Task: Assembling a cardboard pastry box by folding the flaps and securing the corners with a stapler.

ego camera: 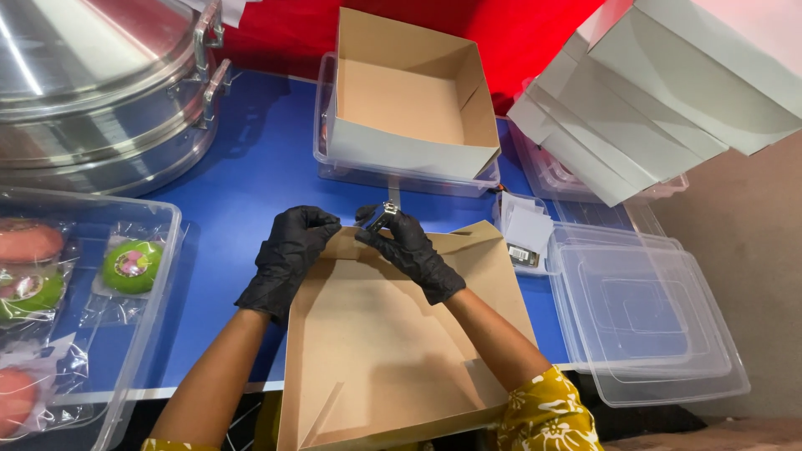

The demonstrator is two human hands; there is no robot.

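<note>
While you lean over the blue table (251,179), the biggest thing in view is the stacked steel steamer (92,92) at your far left, its clasps facing the table's middle. Next in size, the half-folded brown cardboard box (393,351) lies right in front of you, overhanging the table's near edge, with its far wall raised under your hands. Beyond it, a finished cardboard box (409,100) sits open inside a clear plastic tub (321,125). At your upper right, a leaning stack of white folded boxes (643,108) hangs over another clear tub, and below that lie stacked clear plastic lids (643,317). At your left, a clear plastic bin (150,276) holds wrapped round buns, one green (132,265) and others pink (the wrap glare hides their detail).

Your left hand (288,259), in a black glove, is clenched on the top edge of the box's far wall, pinching the cardboard. Your right hand (409,250), also gloved, grasps a small metal stapler (378,217) set at that same edge, just beside your left fingertips. A little clear container with white paper slips (526,230) sits just right of the box, touching the lids.
</note>
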